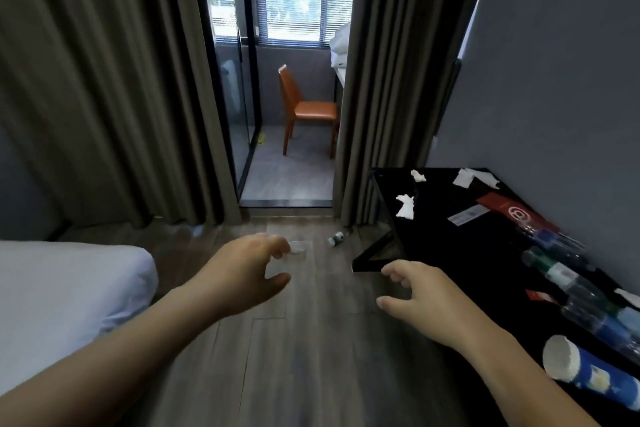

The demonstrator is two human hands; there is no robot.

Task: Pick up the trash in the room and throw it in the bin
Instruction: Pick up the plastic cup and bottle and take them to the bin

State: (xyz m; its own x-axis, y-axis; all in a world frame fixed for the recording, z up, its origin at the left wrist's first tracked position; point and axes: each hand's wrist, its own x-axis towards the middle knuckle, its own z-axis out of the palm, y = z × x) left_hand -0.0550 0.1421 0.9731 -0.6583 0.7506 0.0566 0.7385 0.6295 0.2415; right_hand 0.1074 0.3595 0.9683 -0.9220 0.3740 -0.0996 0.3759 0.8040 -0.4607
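One white bed [69,288] corner sits at the left. The left hand [242,267] is half curled in a C over the floor. A blurred clear scrap [298,248] lies at its fingertips, and I cannot tell if it is held. One small bottle [337,238] lies on the floor beyond. The right hand [426,295] is loosely curled, half open and empty. On the black table [433,236] are two crumpled tissues [405,206], at least three plastic bottles [561,274] lying down, and one tipped blue paper cup [581,371].
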